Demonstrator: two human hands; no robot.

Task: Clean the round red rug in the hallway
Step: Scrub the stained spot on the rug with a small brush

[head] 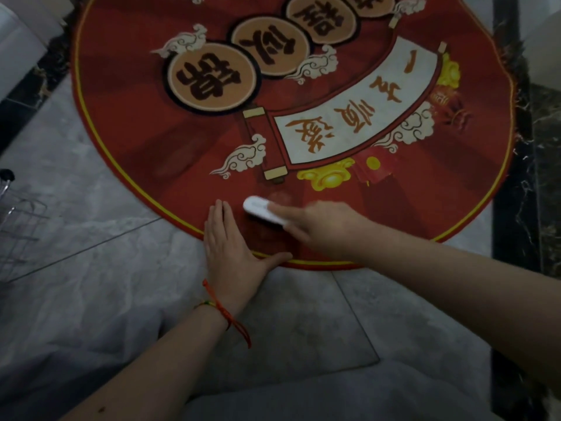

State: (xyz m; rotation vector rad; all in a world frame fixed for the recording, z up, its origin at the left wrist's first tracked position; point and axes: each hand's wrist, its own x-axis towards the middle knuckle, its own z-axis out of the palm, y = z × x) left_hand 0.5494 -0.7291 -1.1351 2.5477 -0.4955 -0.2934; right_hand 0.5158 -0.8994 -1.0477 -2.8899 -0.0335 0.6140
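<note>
The round red rug (170,153) with a yellow rim, orange discs and a white scroll lies on the grey tiled floor, filling the upper middle of the view. My left hand (232,247) lies flat with straight fingers on the rug's near edge, thumb spread to the right. Just right of it, my right hand (321,224) grips a small white oval brush (258,206) that rests on the rug; the hand looks blurred. A darker patch of rug shows between the two hands.
Grey marble floor tiles (91,284) surround the rug. A wire rack (21,214) stands at the left edge. A black marble strip (513,208) runs down the right side. White furniture (18,47) sits at the top left.
</note>
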